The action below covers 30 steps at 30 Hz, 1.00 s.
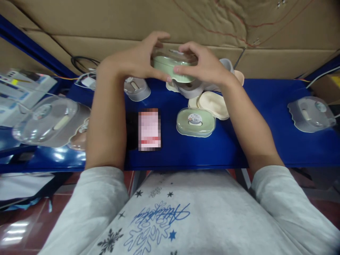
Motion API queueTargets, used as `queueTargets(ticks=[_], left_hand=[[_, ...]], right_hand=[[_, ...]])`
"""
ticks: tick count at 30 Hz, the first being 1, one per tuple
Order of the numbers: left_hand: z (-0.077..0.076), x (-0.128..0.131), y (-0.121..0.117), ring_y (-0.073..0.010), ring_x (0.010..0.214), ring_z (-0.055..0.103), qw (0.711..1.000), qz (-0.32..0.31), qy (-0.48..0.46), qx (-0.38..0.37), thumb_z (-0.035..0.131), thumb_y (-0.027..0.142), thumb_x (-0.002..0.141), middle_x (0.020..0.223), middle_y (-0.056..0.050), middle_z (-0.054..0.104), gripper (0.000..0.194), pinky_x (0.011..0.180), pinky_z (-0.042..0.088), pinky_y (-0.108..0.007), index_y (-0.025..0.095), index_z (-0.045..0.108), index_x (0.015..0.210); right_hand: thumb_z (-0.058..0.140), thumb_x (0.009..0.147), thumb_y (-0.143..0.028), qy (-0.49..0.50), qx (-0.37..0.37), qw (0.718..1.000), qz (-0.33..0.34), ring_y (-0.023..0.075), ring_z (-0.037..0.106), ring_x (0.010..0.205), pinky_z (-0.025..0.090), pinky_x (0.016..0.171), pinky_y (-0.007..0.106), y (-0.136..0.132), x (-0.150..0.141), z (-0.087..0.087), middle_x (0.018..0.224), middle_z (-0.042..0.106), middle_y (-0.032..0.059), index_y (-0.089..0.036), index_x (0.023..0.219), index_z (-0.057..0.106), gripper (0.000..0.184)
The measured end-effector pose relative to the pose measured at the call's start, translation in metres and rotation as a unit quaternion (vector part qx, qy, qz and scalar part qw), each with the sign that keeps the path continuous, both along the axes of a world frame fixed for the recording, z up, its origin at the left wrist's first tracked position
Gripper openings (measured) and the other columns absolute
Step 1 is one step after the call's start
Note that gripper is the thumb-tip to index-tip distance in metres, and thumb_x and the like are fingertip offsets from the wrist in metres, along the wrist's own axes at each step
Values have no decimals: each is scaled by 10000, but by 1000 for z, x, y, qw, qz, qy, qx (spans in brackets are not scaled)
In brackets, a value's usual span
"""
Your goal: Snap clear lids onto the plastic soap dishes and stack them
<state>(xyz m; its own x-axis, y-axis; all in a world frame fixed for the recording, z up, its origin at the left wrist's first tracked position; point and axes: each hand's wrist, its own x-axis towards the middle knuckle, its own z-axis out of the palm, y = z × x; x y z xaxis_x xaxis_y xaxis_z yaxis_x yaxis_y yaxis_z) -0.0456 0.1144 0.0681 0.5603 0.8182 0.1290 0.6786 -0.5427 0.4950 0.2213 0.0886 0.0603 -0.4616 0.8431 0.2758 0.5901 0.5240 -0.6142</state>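
Above the far part of the blue table [186,154], held up between left hand [148,58] and right hand [205,64]: green box [168,63]. Clamped from both ends, firmly in the crook of each hand, with both thumbs laid on the near wall and pointing toward each other. Capped by right fingers at the clear lid [166,52]; cannot tell about left fingers hidden behind. Pale green and opaque below, domed and see-through on top, with rounded ends and a small whitish mark on the lid, slightly blurred. Stretched left to right along its long axis, from hand to hand and roughly along the table edge, with the lid uppermost. Just below in view, grey container [189,90]; cannot tell whether touching. Nearer, on the table, second green box [196,124], close to cream lids [214,105].
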Motion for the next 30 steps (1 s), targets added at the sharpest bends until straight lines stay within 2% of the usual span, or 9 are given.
queueTargets(ticks=[6, 11, 14, 17, 19, 22, 25, 28, 30], left_hand=[[-22, 23, 11, -368, 1725, 90, 998, -13, 18, 55, 873, 897, 527, 1833, -130, 107, 1643, 1439, 105, -515, 181, 82, 1777], [-32, 37, 9, -341, 1731, -104, 998, 5, 6, 61, 867, 896, 561, 1855, -104, -121, 1699, 1438, 35, -510, 175, -76, 1775], [-34, 42, 6, -338, 1734, 6, 995, -7, -9, 98, 823, 881, 650, 1858, -133, 14, 1604, 1439, 60, -486, 114, -26, 1773], [-33, 44, 1, -255, 1723, 135, 996, -10, -12, 92, 786, 800, 773, 1854, 45, 145, 1352, 1441, 150, -415, 299, 42, 1785], [-33, 43, -1, -219, 1720, 158, 997, -14, -4, 77, 775, 778, 801, 1847, 81, 162, 1297, 1437, 178, -374, 341, 49, 1782], [-31, 41, 0, -256, 1725, 163, 997, -20, 13, 70, 803, 759, 807, 1852, -58, 165, 1351, 1437, 170, -410, 202, 59, 1788], [-24, 36, 0, -336, 1699, 252, 996, -13, 51, 69, 903, 579, 826, 1845, -155, 160, 1343, 1407, 252, -491, 113, 79, 1779], [-11, 25, -2, -327, 1623, 414, 993, 34, 96, 65, 913, 344, 886, 1788, -144, 342, 1119, 1356, 359, -469, 159, 244, 1763], [-2, 11, -4, -352, 1588, 464, 983, 99, 139, 61, 871, 320, 949, 1714, -137, 470, 877, 1341, 371, -502, 201, 432, 1699]], right_hand=[[652, 777, -777, -33, 33, 998, -30, 260, 598, 1399, 523, 1158, 447, 11, 13, 3, 1438, 717, -94, -529, 1479, 598, 746], [816, 853, -464, -13, 63, 998, -14, 213, 625, 1363, 464, 1229, 355, 16, 35, 7, 1507, 677, 16, -284, 1403, 656, 600], [845, 880, -412, 6, 55, 998, -10, 223, 649, 1351, 487, 1191, 363, 18, 48, 9, 1471, 699, 89, -162, 1411, 647, 619], [823, 911, -459, 8, 40, 999, -21, 233, 681, 1305, 516, 1136, 387, 16, 56, 14, 1438, 723, 100, -137, 1436, 641, 642], [792, 919, -521, -5, 31, 999, -37, 224, 668, 1324, 510, 1136, 378, 13, 59, 19, 1480, 705, 77, -198, 1438, 648, 628], [729, 902, -669, -31, 17, 997, -69, 237, 655, 1320, 501, 1135, 405, 9, 63, 25, 1487, 701, 3, -362, 1362, 686, 554], [683, 829, -807, -49, 3, 994, -96, 287, 650, 1252, 491, 1117, 466, 5, 68, 30, 1332, 766, -37, -460, 1227, 721, 529], [690, 756, -857, -90, -31, 990, -101, 298, 623, 1251, 466, 1128, 472, 7, 75, 32, 1281, 780, -40, -475, 1161, 718, 558], [706, 727, -861, -122, -44, 987, -98, 297, 620, 1241, 455, 1129, 472, 9, 79, 31, 1285, 779, -39, -476, 1138, 708, 563]])
